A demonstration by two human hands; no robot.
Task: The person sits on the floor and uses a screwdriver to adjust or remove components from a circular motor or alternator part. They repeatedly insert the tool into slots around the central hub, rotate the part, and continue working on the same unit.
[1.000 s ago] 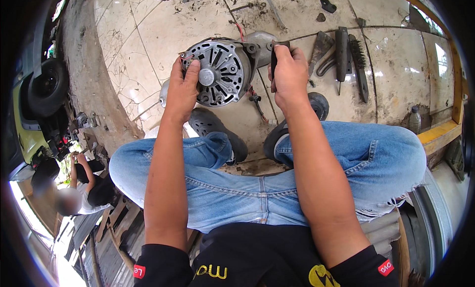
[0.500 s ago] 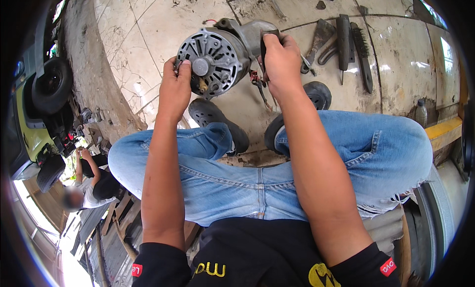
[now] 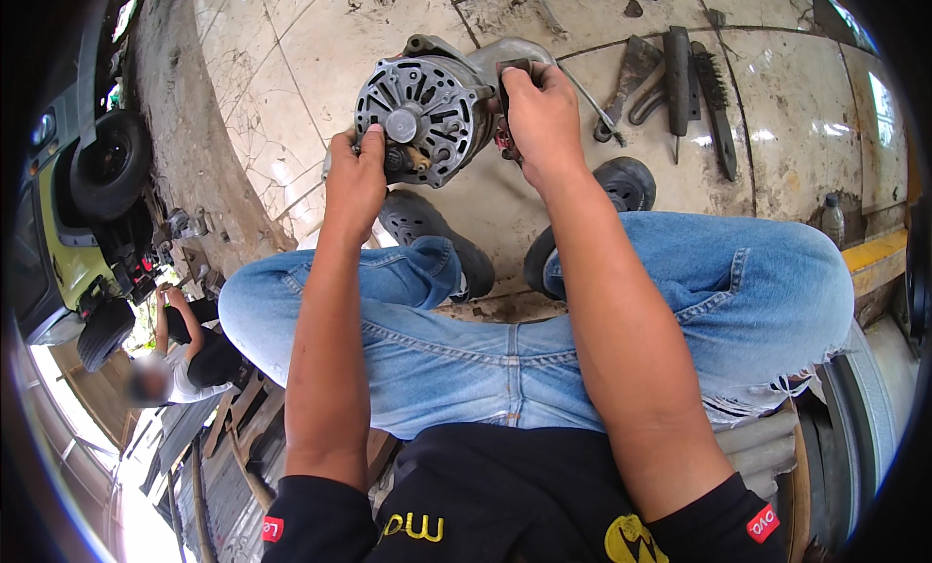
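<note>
A grey metal alternator (image 3: pixel 427 126) with a slotted round end is raised above my dark clogs, joined to or overlapping a curved grey housing (image 3: pixel 514 49) behind it. My left hand (image 3: pixel 359 180) grips its lower left edge, thumb on the slotted face near a dark fitting (image 3: pixel 396 158). My right hand (image 3: pixel 541 121) is closed round a dark flat piece (image 3: pixel 510 73) at the alternator's right side, fingertips partly hidden. Reddish wiring shows below that hand. A thin rod with a bristled tip (image 3: pixel 592 105) slants down to the right of it.
A scraper (image 3: pixel 636 68), screwdriver (image 3: pixel 678 92) and wire brush (image 3: pixel 714 102) lie right on the tiles (image 3: pixel 786 97). A bottle (image 3: pixel 833 218) stands by a yellow rail (image 3: pixel 874 262). At left, another person (image 3: pixel 199 359) works beside a green vehicle (image 3: pixel 78 257) with a large tyre.
Both hands have moved upward in the view with the alternator, my right hand also leftward. The alternator has turned somewhat, bringing the dark lower fitting into sight.
</note>
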